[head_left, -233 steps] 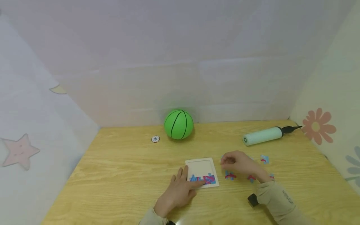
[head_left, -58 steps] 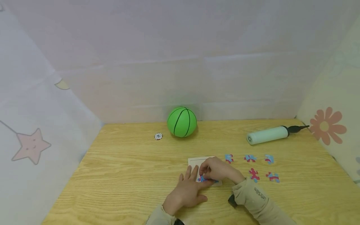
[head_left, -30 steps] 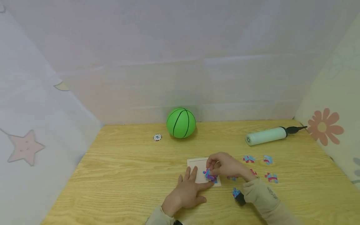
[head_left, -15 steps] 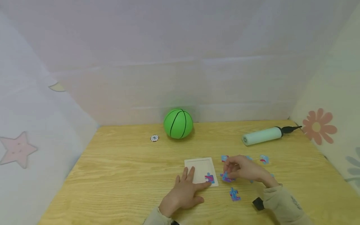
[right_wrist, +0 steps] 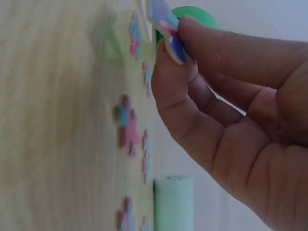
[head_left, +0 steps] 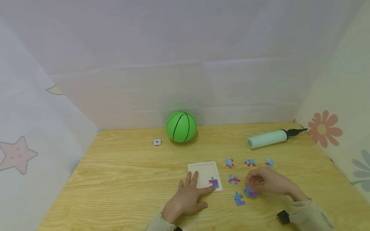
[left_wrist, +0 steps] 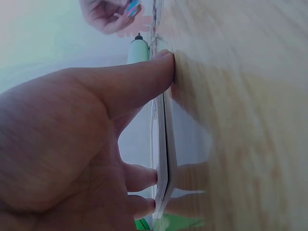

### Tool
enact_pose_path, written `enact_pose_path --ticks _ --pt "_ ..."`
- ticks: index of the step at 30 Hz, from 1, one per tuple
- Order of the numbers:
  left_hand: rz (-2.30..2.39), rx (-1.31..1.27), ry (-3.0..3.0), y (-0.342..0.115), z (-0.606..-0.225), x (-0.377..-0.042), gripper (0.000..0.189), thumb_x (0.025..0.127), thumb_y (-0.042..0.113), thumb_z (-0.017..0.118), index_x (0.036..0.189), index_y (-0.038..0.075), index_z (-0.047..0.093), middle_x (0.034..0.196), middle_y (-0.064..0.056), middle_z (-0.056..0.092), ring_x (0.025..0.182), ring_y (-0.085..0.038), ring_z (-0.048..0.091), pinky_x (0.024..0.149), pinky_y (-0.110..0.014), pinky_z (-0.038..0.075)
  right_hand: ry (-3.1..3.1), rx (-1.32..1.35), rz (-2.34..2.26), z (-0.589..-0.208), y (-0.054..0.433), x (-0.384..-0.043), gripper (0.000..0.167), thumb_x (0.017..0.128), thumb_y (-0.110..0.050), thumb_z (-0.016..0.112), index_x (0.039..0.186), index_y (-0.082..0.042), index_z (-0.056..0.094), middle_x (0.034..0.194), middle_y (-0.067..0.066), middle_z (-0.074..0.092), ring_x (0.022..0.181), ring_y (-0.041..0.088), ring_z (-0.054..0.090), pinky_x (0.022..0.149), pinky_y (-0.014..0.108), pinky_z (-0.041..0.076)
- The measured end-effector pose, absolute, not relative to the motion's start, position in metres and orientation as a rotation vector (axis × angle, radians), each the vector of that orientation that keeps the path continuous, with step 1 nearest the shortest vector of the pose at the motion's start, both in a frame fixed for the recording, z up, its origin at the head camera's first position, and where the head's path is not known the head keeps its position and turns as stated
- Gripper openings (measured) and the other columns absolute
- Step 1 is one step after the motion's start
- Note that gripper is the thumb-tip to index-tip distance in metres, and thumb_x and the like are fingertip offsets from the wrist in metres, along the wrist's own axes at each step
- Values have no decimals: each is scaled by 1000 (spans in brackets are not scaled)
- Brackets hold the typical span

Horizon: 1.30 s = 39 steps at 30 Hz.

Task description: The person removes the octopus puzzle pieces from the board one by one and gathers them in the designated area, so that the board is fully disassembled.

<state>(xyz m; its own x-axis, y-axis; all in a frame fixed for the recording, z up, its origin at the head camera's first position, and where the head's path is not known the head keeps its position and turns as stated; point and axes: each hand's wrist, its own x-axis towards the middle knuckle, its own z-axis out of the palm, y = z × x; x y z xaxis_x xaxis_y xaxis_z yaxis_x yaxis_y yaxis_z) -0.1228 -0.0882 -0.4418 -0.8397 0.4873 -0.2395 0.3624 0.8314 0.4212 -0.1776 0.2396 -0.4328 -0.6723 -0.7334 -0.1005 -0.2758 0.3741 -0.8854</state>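
My left hand [head_left: 186,199] rests with spread, straight fingers on the near left of a white square puzzle tray [head_left: 201,164]. One blue and magenta jigsaw piece [head_left: 214,183] sits in the tray's near right corner, by my left thumb. To the right, my right hand [head_left: 270,181] pinches another blue and purple jigsaw piece [head_left: 251,192] between thumb and index finger. The right wrist view shows this held piece [right_wrist: 166,31] tilted and raised off the table. A loose jigsaw piece [head_left: 239,199] lies on the wood between the tray and my right hand.
Several red and blue jigsaw pieces [head_left: 250,162] lie right of the tray, some hidden behind my right hand. Farther back are a green ball [head_left: 181,127], a poker chip [head_left: 157,142] and a pale green hand pump [head_left: 267,139]. Fabric walls [head_left: 150,93] border the table.
Earlier, joined pieces filled the tray's near edge; now one stays there. One was set on the table, and my right hand has carried another out rightward. My left hand has stayed on the tray.
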Motion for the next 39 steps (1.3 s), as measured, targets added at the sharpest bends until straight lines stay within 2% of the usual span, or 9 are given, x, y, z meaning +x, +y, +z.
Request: enact_pose_path --ticks 5,11,18,22,27,30,35,39 --pt "521 642 2673 -90 -442 -123 52 88 38 67 136 47 50 155 -26 15 141 -47 9 104 -67 21 2065 -935 -1237 -440 253 -174 7 88 -4 65 95 -5 65 85 6 66 68 3 55 59 28 51" --pt "520 635 2670 -91 -442 -122 52 88 38 67 136 47 49 156 -25 14 142 -47 9 104 -67 21 2119 -1021 -1180 -441 256 -173 11 84 1 67 90 -8 65 78 2 63 66 2 53 57 26 50" --pt "552 620 2665 -91 -441 -122 53 88 37 67 136 47 50 155 -26 13 142 -47 7 105 -67 19 2275 -928 -1091 -439 250 -171 12 81 -1 71 87 -8 64 76 -4 58 66 3 51 56 24 46" --pt "580 619 2679 -89 -442 -123 54 87 34 69 136 47 50 154 -27 15 141 -48 8 103 -69 19 2333 -963 -1085 -440 248 -173 10 82 -1 71 87 -8 64 74 -6 57 63 0 48 53 22 43" --pt "642 621 2713 -92 -443 -126 54 87 32 69 137 39 52 154 -27 19 139 -51 14 102 -68 24 2317 -928 -1106 -435 234 -176 6 87 -9 69 91 -9 64 72 -7 56 56 1 49 48 24 45" --pt "625 610 2757 -98 -443 -129 56 86 34 70 139 34 52 153 -28 20 137 -54 16 99 -71 25 2313 -924 -1113 -434 218 -180 4 88 -9 67 92 -11 65 70 -6 56 53 2 48 47 24 45" --pt "583 552 2772 -109 -442 -131 58 85 37 70 140 32 51 152 -31 19 136 -56 15 96 -75 21 2419 -997 -1078 -437 187 -189 5 88 -10 68 90 -14 67 76 -8 59 64 3 50 58 24 46" --pt "567 538 2755 -112 -439 -131 57 85 37 70 139 31 51 151 -33 19 136 -56 16 97 -75 21 2463 -1042 -1037 -437 163 -197 6 87 -9 68 92 -11 68 79 -8 60 69 3 52 63 25 47"
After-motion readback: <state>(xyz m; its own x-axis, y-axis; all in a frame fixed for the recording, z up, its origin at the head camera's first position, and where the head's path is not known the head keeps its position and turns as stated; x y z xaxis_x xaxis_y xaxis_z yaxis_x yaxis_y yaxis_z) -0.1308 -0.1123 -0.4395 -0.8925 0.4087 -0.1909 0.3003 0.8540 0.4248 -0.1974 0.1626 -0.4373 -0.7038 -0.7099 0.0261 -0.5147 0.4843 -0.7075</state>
